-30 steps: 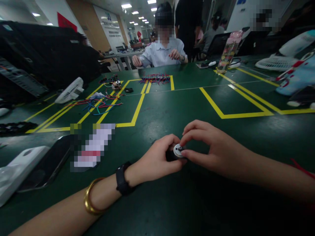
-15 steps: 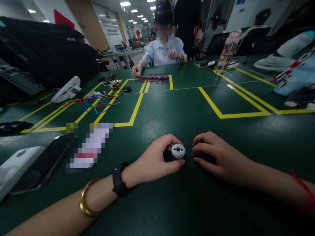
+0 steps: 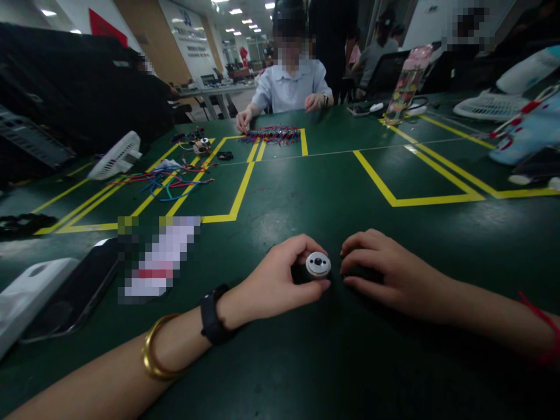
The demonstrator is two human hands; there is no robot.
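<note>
My left hand (image 3: 277, 280) rests low over the green table (image 3: 262, 361), its thumb and fingers closed around a small silver-topped cylinder (image 3: 318, 264). The round metal end faces up, with a dark hole in the middle and smaller holes beside it. Most of its body is hidden by the hand. A short gap to the right, my right hand (image 3: 389, 274) is curled with thumb and fingers bent toward the cylinder. Something dark shows under its palm, but I cannot make out what it is.
Left of my hands lie a blurred pale packet (image 3: 161, 262), a dark phone (image 3: 70, 297) and a white device (image 3: 32, 291). Red and blue wires (image 3: 175, 181) and a white fan (image 3: 116, 156) lie beyond. Across the table a person handles a wire bundle (image 3: 275, 135). A bottle (image 3: 406, 87) stands right.
The silver-topped cylinder has shifted very slightly, and my right hand has lifted a little. The person opposite has lowered one hand toward the table. The camera view has tilted slightly.
</note>
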